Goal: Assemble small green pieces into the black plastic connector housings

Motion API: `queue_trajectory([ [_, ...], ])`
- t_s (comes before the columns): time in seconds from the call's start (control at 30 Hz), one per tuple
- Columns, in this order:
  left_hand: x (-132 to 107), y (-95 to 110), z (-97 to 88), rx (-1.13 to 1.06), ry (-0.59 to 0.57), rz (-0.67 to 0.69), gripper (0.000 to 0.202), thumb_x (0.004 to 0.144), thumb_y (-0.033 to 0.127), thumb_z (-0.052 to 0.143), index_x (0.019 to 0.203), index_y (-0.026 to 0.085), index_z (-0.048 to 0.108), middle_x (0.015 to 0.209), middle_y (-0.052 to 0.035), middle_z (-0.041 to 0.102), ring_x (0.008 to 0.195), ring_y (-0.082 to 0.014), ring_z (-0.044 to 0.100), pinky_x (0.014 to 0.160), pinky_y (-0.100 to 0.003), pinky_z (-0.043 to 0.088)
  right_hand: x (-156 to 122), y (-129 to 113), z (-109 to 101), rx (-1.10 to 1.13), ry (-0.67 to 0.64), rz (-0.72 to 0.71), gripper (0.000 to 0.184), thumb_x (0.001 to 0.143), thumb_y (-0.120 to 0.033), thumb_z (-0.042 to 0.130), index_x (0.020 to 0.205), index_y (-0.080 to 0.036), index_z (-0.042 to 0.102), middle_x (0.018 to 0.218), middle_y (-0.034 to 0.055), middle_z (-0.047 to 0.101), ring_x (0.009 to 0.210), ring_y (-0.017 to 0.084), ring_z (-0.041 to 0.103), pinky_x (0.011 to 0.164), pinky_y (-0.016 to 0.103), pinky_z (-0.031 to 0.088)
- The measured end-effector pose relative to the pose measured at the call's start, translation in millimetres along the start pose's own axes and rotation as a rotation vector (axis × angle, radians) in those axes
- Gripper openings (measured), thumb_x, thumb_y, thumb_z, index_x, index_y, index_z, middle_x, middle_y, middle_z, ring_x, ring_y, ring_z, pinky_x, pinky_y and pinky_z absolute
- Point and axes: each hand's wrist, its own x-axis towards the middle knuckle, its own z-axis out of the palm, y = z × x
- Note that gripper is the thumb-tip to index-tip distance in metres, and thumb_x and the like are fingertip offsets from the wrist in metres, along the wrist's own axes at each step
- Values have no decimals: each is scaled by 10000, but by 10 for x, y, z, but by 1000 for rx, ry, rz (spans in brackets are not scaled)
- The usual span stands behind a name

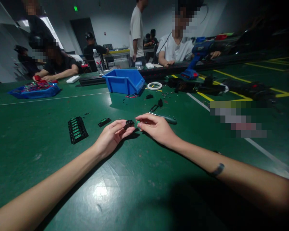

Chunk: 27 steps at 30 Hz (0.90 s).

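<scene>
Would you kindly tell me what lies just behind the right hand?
Behind the right hand lies a green-handled tool; its handle end and thin tip show, while the hand covers its middle.

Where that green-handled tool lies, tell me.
In the head view, right of centre, the green-handled tool lies on the green table just beyond the right hand, nearer the camera than the white ring.

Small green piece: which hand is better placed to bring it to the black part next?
Right, probably: the right hand pinches the small green piece just beside the black part, while the left hand is occupied holding that part.
</scene>
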Motion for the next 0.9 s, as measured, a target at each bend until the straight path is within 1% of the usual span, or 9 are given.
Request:
queue_trajectory([
  [0.13,0,-2,-16,19,-28,9,198,860,141,736,1056,117,724,1099,-110,757,948,-198,761,989,-323,594,-1,5,-1,-12,-7,-3,263,843,-315,750,1072,-186,742,968,59,709,858,170,688,845,349,608],
  [0.2,-2,2,-14,21,-31,-1,208,870,135,721,1077,114,725,1104,-114,757,942,-197,762,973,-314,600,-3,6,-3,-13,-7,0,261,843,-309,751,1071,-183,740,968,60,709,869,171,686,856,350,605],
  [0.33,-3,10,0,25,-10,-13,216,876,120,699,1089,111,732,1075,-110,762,928,-193,763,971,-307,600,-6,19,-7,-14,-10,-7,262,839,-305,756,1071,-186,736,978,60,711,885,173,687,862,349,602],
  [0.43,1,10,4,36,-8,-22,249,866,112,700,1113,109,727,1053,-117,766,911,-197,767,979,-324,598,-6,34,-9,-20,-12,-21,263,838,-320,758,1065,-190,735,984,61,718,895,180,691,864,354,601],
  [0.6,-2,5,12,70,-22,-25,361,853,103,697,1213,98,686,970,-133,774,858,-219,776,943,-369,612,-7,27,-5,-26,-20,-33,259,834,-319,761,1054,-186,733,985,61,727,915,189,701,868,353,599],
  [0.73,-15,-2,28,112,-65,-26,475,830,76,663,1302,108,632,917,-120,770,818,-230,778,907,-386,618,-14,5,3,-32,-30,-34,233,848,-302,748,1051,-188,728,1001,58,736,916,187,707,859,342,597],
  [0.8,-22,-6,31,127,-92,-23,490,822,73,647,1309,113,619,915,-118,767,836,-238,779,913,-394,613,-17,0,7,-34,-34,-38,217,851,-295,745,1038,-186,723,996,56,737,905,185,708,841,335,596],
  [0.9,-29,-11,30,140,-112,-12,426,802,76,652,1226,112,642,927,-109,756,863,-244,777,926,-395,602,-20,2,8,-37,-40,-34,200,856,-299,740,1022,-191,711,976,51,730,879,181,699,799,326,593],
])
